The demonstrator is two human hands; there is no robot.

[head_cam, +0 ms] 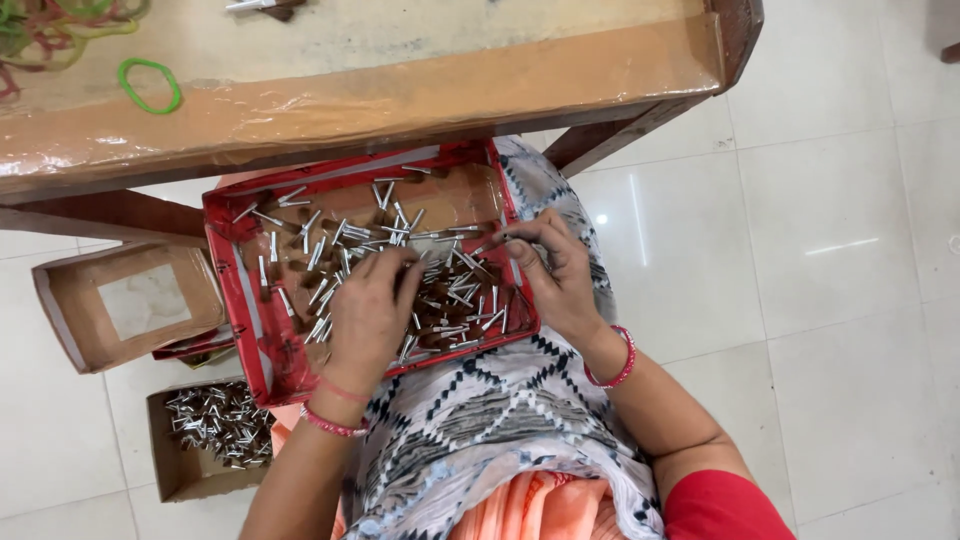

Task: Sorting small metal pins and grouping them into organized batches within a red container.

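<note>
Red tray on lap: left hand open on pieces, right hand pinching one nr rim.

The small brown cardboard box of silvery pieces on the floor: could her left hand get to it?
Probably yes: the small brown cardboard box sits open-topped beside her left hand, nothing covering it.

Head view: we look steeply down, close over our lap.
Facing: toward the table edge ahead.
</note>
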